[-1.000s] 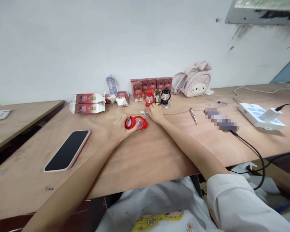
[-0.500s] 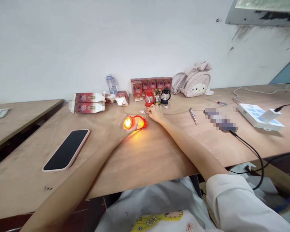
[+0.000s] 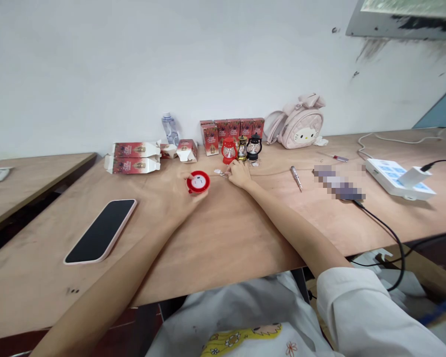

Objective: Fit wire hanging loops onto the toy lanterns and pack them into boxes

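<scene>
My left hand [image 3: 190, 192] is wrapped round a small red lantern [image 3: 198, 182], held above the table. The lantern's round underside, a white disc with small marks inside a red rim, faces me, and its body is hidden behind. To the right, my right hand [image 3: 240, 173] rests low at the table, fingers bent together beside small whitish and shiny bits [image 3: 219, 172]. What its fingertips hold, if anything, is too small to name. Just beyond it stand another red lantern [image 3: 229, 150], a gold lantern [image 3: 242, 148] and a black lantern [image 3: 254, 147].
Red printed boxes [image 3: 210, 140] line the wall, with opened cartons [image 3: 134, 157] and a water bottle [image 3: 170, 130] on their left. A phone [image 3: 101, 232] lies at left. Rightward are a pink bag [image 3: 301, 130], a screwdriver [image 3: 296, 178], a blurred-out device [image 3: 338, 183] and a power strip [image 3: 397, 178].
The lantern in my left hand has turned so its underside faces me. Its orange glow and the light on the table no longer show. My right hand has stayed in place.
</scene>
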Demonstrator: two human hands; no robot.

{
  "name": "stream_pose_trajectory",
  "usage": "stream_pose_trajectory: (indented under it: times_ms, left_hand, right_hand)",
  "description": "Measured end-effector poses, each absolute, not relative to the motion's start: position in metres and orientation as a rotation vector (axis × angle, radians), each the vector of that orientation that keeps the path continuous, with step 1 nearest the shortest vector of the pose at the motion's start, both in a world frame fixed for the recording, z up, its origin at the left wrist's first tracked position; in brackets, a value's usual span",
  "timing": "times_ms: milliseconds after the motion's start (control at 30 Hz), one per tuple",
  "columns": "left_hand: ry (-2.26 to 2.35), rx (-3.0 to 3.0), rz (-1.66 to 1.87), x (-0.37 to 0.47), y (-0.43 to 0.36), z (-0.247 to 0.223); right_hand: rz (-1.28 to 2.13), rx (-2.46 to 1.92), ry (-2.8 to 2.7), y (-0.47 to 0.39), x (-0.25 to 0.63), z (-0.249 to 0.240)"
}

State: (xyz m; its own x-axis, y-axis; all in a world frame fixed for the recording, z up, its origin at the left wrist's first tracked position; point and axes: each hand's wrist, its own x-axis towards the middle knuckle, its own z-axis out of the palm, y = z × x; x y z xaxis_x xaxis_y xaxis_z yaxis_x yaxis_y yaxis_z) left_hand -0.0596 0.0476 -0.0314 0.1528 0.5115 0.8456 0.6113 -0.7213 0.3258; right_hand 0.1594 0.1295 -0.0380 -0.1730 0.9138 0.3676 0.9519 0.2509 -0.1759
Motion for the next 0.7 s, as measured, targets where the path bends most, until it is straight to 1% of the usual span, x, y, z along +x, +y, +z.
stream_pose_trajectory:
  times_ms: [133,367,500,700]
  left_hand:
    - [-1.06,-2.119,-1.694,-0.0587,0.0477,-0.0324]
    - [-0.925,-2.266,-1.393,-0.0578,0.05,-0.0363]
    - [-0.933,-2.303,-1.228,-0.0559,0.0471,-0.0347]
    - [-0.945,-2.363,-1.101,-0.051,0.0424,-0.0335]
  right_hand:
    - [-0.153,-1.696,-2.136,0.128,0.1592,-0.0378]
    - [-0.252,-1.728,-2.132,0.1259,0.1602,-0.0383]
    - [-0.275,-1.75,-2.159,0.1263,0.16,-0.0394]
    - [-0.281,-1.756,-2.158,0.1281,0.1588,-0.0417]
